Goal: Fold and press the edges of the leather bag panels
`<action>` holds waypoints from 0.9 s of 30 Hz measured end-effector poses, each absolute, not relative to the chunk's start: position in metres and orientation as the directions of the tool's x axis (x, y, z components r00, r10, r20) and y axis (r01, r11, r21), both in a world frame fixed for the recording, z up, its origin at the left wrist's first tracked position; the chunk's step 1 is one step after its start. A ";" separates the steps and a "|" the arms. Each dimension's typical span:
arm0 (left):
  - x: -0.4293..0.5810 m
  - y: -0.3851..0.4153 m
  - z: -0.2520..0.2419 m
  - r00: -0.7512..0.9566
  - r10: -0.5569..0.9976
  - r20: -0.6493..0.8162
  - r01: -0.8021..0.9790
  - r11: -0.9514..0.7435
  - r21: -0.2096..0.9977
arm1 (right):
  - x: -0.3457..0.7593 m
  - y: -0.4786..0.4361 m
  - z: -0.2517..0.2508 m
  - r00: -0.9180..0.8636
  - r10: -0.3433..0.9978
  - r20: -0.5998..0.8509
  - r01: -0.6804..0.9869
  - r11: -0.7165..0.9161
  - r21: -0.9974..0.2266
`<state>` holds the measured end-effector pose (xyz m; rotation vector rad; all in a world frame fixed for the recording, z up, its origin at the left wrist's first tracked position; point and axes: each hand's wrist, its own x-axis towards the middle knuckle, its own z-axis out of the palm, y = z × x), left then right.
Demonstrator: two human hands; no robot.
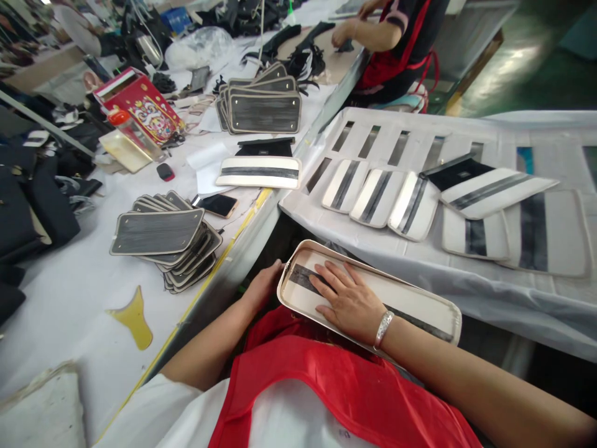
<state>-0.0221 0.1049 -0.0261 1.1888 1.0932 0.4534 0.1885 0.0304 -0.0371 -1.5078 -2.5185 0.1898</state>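
A long cream bag piece (422,305) with rounded corners, a raised rim and a dark strip along its middle rests tilted over my lap, in front of the red apron (298,367). My right hand (345,295) lies flat on its inner face, fingers spread, partly covering the dark strip. At the left end of the piece is my left hand (267,285); its fingers go out of sight behind the rim, so I cannot see how they are bent. Beside it on the table stands a stack of dark panels with pale edges (158,231).
Cream panels with dark strips (368,198) lie on a slotted white surface (321,230) ahead. More dark panels (265,113), a phone (218,205), a yellow template (135,318) and a red box (144,106) sit on the left table. A co-worker (396,50) works beyond.
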 end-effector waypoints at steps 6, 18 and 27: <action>-0.004 0.127 0.016 0.481 0.797 -0.366 0.843 -0.307 0.441 | 0.187 0.031 -0.034 -0.455 0.882 0.123 0.843 0.471 -0.258; 0.029 0.139 0.023 0.484 0.613 -0.624 0.777 -0.630 -0.017 | 0.210 0.026 -0.033 -0.238 0.948 0.210 0.617 0.315 -0.721; 0.029 0.139 0.022 0.407 0.626 -0.665 0.777 -0.620 -0.108 | 0.275 0.000 -0.003 0.289 0.950 0.118 0.151 0.076 -0.986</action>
